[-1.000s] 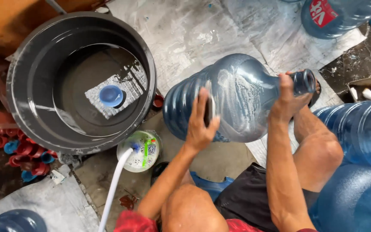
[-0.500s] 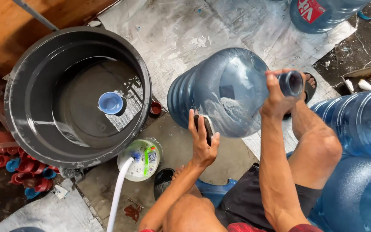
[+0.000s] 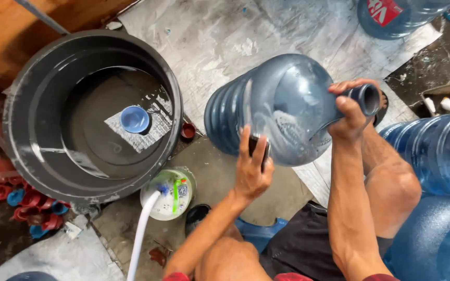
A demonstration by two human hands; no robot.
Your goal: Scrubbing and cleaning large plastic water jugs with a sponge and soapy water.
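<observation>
A big blue water jug [image 3: 277,104] lies tilted on its side above the ground, its open neck pointing right. My right hand [image 3: 351,110] grips the jug's neck. My left hand [image 3: 252,167] presses against the jug's lower side and holds a small dark object, likely a scrub pad, between palm and jug. My bare knees show below the jug.
A large dark tub [image 3: 87,112] holding water and a floating blue cup [image 3: 134,118] stands at left. A white hose [image 3: 140,239] runs into a small green-lidded container [image 3: 169,193]. More blue jugs [image 3: 436,156] crowd the right; one more [image 3: 397,18] is at top. Red and blue caps [image 3: 24,200] lie lower left.
The jug has swung so its neck points more toward the camera. My left hand slid lower along the jug's side. The view moved closer and shifted left.
</observation>
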